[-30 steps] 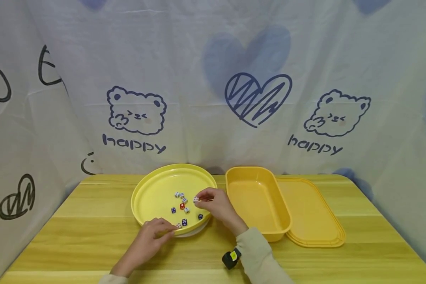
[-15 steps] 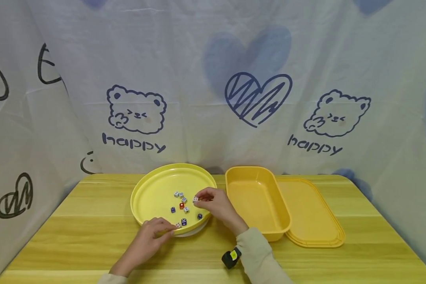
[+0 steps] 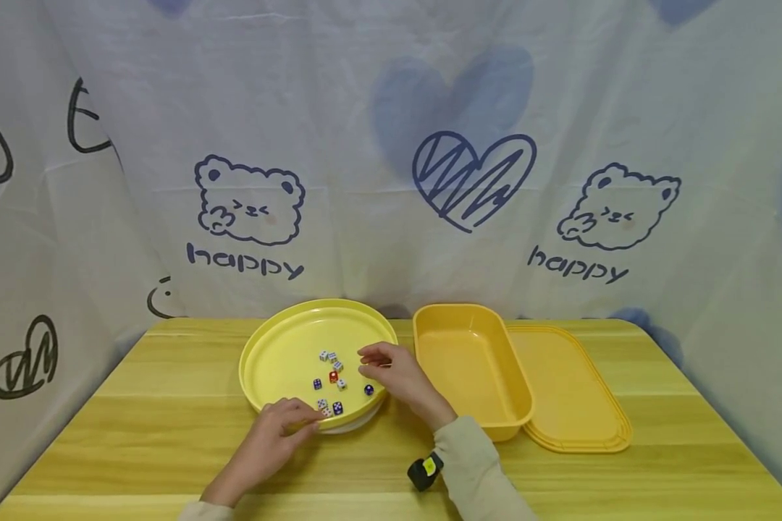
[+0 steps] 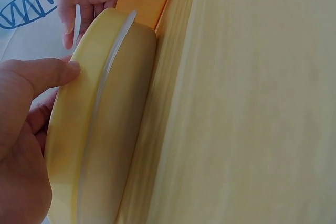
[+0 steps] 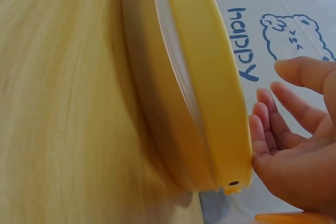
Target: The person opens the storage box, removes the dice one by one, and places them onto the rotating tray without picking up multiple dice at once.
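A round yellow tray [image 3: 280,354] with a raised rim holds several small dice. White dice [image 3: 337,367] lie grouped around a red die [image 3: 333,377] near the middle. One blue die [image 3: 317,383] sits left of it, another blue die [image 3: 368,389] by the right rim. At the front rim are two white dice and a blue die [image 3: 337,408]. My left hand [image 3: 285,427] pinches the front rim, thumb [image 4: 65,73] on the outer wall and fingers inside. My right hand [image 3: 400,376] hovers over the right rim, thumb and fingers apart, holding nothing.
Right of the tray stands a deep orange rectangular container [image 3: 472,369], its flat orange lid [image 3: 573,391] lying beside it on the wooden table [image 3: 137,434]. A black band with a yellow piece [image 3: 423,472] is at the right wrist. A printed curtain [image 3: 365,217] hangs behind.
My right hand has let go of the white die it pinched; a white die now lies by my left fingertips. The blue die by the right rim has shifted slightly away. The left hand stays put.
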Tool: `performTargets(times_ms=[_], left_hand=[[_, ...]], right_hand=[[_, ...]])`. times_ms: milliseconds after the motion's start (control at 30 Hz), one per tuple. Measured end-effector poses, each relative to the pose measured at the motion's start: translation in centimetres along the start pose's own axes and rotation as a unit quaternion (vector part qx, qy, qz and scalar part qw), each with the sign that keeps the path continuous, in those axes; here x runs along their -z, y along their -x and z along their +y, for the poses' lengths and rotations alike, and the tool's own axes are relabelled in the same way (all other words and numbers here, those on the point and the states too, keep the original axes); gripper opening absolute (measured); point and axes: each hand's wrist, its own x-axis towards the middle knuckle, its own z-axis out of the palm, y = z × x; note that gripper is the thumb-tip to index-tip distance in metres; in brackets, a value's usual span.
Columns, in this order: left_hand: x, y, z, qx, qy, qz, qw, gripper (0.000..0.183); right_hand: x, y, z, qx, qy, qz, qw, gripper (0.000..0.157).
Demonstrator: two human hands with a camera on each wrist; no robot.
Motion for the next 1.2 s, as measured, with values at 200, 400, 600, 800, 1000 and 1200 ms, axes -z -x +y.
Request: performTargets(times_ms=[200, 400, 600, 800, 1000, 1200], left_hand=[[0.0, -0.2, 0.1, 0.018, 0.005, -0.017, 0.9997, 0.014], [-0.1, -0.2, 0.3, 0.017, 0.003, -0.025, 0.9995, 0.015], [0.0, -0.2, 0.7, -0.049, -0.044, 0.000, 0.9978, 0.019], [-0.1, -0.3, 0.9, -0.106, -0.141, 0.034, 0.9837, 0.021], [-0.1, 0.0, 1.3, -0.049, -0.141, 0.008, 0.9888, 0.021], [0.0, 0.1, 1.7, -0.014, -0.134, -0.008, 0.9908, 0.030]], right_hand=[[0.2, 0.1, -0.1, -0.013, -0.009, 0.015, 1.000, 0.023], [0.7, 0.6, -0.5, -0.024, -0.010, 0.022, 0.999, 0.023], [1.6, 1.7, -1.2, -0.006, 0.022, 0.032, 0.999, 0.021], [3.0, 3.0, -1.2, 0.043, 0.063, 0.054, 0.996, 0.019], [4.7, 5.2, -0.3, 0.086, 0.098, 0.076, 0.989, 0.015], [6.5, 7.3, 1.3, 0.115, 0.157, 0.075, 0.978, 0.019]])
